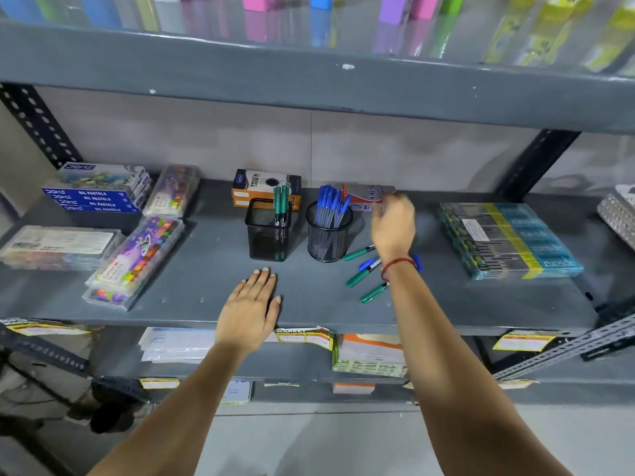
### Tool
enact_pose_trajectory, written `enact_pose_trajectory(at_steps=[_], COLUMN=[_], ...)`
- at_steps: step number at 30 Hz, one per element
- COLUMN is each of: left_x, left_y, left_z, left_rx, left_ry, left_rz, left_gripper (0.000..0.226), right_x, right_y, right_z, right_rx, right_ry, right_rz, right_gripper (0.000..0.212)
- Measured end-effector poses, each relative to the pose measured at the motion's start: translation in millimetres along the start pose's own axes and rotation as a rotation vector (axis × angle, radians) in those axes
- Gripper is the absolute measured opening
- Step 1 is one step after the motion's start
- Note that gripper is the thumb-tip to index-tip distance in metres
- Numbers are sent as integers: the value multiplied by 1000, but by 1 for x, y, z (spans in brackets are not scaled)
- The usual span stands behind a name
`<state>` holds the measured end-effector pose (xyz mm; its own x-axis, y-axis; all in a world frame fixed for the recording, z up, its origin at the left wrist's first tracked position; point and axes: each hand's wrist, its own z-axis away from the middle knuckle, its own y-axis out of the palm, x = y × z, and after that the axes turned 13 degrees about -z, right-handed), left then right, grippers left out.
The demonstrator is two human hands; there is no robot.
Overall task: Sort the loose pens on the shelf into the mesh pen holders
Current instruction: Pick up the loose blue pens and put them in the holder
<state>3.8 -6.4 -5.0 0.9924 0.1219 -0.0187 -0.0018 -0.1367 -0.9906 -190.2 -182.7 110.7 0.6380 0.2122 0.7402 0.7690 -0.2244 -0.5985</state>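
A square black mesh holder (pixel 266 231) stands mid-shelf with a few green pens (pixel 281 201) upright in it. To its right, a round black mesh holder (pixel 328 238) is packed with blue pens (pixel 330 204). Several loose pens lie to the right of the round holder: green ones (pixel 359 253) (pixel 374 292) and a blue one (pixel 369 263); my right wrist partly hides them. My right hand (pixel 393 225) hovers blurred above them, beside the round holder, with no pen seen in it. My left hand (pixel 251 304) rests flat on the shelf's front edge, fingers spread.
Pastel boxes (pixel 99 197) and crayon packs (pixel 137 259) fill the shelf's left side. An orange box (pixel 266 188) and a red-and-silver box (pixel 369 195) sit behind the holders. A teal-wrapped pack (pixel 508 238) lies on the right. The upper shelf's edge (pixel 309 84) overhangs.
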Motion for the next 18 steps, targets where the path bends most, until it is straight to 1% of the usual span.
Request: enact_pose_trajectory(at_steps=[2, 4, 6, 10, 15, 18], left_x=[0, 1, 1, 0, 0, 0], left_y=[1, 1, 1, 0, -2, -2], left_z=[0, 0, 1, 1, 2, 1], left_rx=[-5, -10, -12, -10, -4, 4], left_ry=[5, 3, 2, 0, -12, -8], left_rz=[10, 17, 21, 37, 45, 43], left_gripper=[56, 57, 58, 61, 62, 64], right_x=[-30, -54, -71, -79, -74, -69], right_y=[-15, -26, -34, -38, -40, -46], right_z=[3, 9, 16, 22, 19, 12], right_rx=[-24, -8, 35, 101, 106, 73], right_ry=[170, 329, 418, 456, 485, 520], right_rz=[88, 170, 225, 252, 235, 184], right_gripper=[23, 30, 36, 32, 37, 37])
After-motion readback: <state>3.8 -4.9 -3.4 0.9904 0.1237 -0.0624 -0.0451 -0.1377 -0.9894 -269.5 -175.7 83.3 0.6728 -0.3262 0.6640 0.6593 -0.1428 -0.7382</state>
